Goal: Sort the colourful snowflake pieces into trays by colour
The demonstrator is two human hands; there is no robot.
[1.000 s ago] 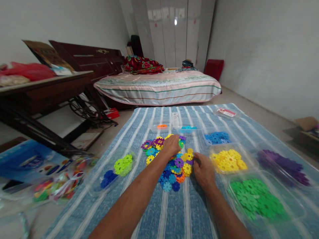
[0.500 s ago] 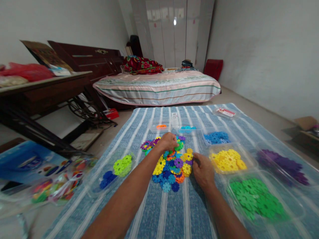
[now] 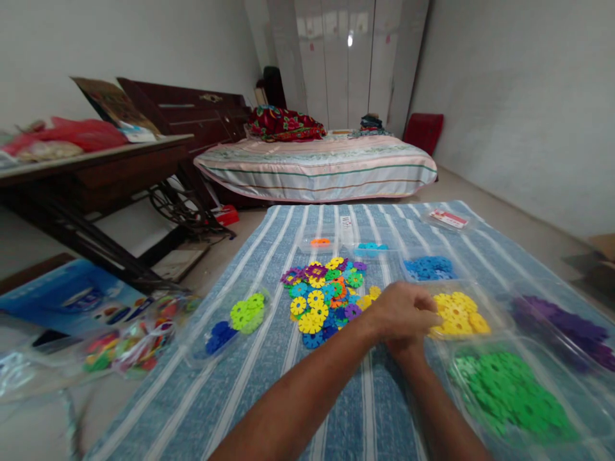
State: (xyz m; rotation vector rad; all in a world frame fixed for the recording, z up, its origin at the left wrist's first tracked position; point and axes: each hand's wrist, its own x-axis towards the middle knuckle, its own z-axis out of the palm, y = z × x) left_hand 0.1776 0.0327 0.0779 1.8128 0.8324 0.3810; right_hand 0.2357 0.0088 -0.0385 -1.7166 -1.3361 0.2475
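My left hand (image 3: 406, 310) reaches across my right forearm, its fingers closed at the left edge of the clear tub of yellow flower-shaped plastic discs (image 3: 456, 310). What those fingers hold, if anything, cannot be made out. Under it, my right hand (image 3: 406, 346) is mostly covered, so its fingers do not show. Left of both hands lies a mixed heap of colored discs (image 3: 314, 298), several yellow ones on top. A few yellow discs (image 3: 372, 294) at the heap's right side are partly behind my left hand.
Around the heap stand clear tubs of green (image 3: 516, 390), purple (image 3: 562, 323), blue (image 3: 430, 267), light blue (image 3: 372, 246) and orange discs (image 3: 319, 242). A tub at left holds lime discs (image 3: 248, 310) and dark blue discs (image 3: 221, 336). A striped cloth (image 3: 288, 410) lies underneath.
My left hand has moved right from above the heap to the yellow tub, crossing over my right hand. The view has turned slightly left.
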